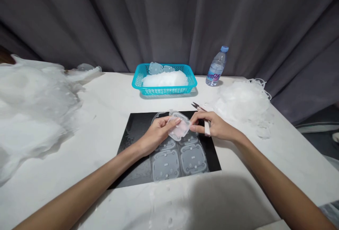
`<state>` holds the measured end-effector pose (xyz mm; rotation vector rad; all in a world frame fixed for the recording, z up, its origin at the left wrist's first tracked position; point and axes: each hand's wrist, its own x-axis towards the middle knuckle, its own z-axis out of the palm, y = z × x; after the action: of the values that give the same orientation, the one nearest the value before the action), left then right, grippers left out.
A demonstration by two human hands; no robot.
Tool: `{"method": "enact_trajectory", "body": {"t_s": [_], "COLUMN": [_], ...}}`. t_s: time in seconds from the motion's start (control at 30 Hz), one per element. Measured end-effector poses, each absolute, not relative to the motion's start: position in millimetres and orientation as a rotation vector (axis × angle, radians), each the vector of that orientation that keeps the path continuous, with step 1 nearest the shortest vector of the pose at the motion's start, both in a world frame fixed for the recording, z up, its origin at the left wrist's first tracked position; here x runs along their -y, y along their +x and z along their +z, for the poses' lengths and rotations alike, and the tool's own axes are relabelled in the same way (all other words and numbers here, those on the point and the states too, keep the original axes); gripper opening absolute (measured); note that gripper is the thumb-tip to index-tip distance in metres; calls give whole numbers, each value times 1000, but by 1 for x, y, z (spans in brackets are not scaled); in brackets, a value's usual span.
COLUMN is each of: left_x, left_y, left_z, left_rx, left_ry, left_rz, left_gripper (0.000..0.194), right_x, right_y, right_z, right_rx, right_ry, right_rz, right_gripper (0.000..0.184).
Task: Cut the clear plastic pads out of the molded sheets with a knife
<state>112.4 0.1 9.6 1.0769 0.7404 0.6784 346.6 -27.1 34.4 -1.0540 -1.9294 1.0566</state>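
My left hand point(159, 133) is closed on a thin, translucent, rounded-square plastic piece point(179, 133), its thumb lying across the top. At the right edge of that piece, the thumb and forefinger of my right hand point(209, 123) pinch together. Small dark-bladed snips point(195, 105) point up and left beside my right hand; whether the hand grips their handle is hidden. A white strip point(207, 128) shows at its fingers. Beneath both hands a black board point(137, 131) carries a translucent sheet of joined rounded-square pieces point(166, 164), partly covered by my left hand.
A blue perforated basket point(136, 81) with translucent pieces stands at the back of the white table point(106, 95). Right of it is a water bottle point(216, 67). Heaped clear scraps point(241, 99) lie at right, and a large translucent pile point(34, 106) covers the left.
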Motion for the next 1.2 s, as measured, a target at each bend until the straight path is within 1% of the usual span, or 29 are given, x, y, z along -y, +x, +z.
{"method": "enact_trajectory", "body": {"t_s": [0.13,0.33,0.63,0.83,0.97,1.03,1.13,1.2], "left_x": [3,1,2,1,1,0,-1,-1], "left_y": [113,110,110,109,110,111,112,112], "left_z": [8,8,9,7,8,7,7,7], "left_rx": [-757,-701,-669,-650,-627,-617,-599,-590], "left_ry": [1106,1110,1103,1089,1053,1019,962,934], "left_rz": [678,666,631,644,662,689,733,748], "left_gripper": [37,39,35,35,33,33,34,33], "right_x": [28,39,43,43,43,43,49,55], "right_y": [349,337,335,335,334,331,321,313], "right_z": [37,39,37,36,37,36,31,27], "right_rx": [1968,1886,1882,1903,1899,1885,1736,1730], "right_ry": [-1025,-1054,-1061,-1045,-1035,-1026,-1074,-1069], "right_rz": [1116,1137,1126,1091,1082,997,622,429], "right_gripper": [15,17,20,15,15,15,17,25]}}
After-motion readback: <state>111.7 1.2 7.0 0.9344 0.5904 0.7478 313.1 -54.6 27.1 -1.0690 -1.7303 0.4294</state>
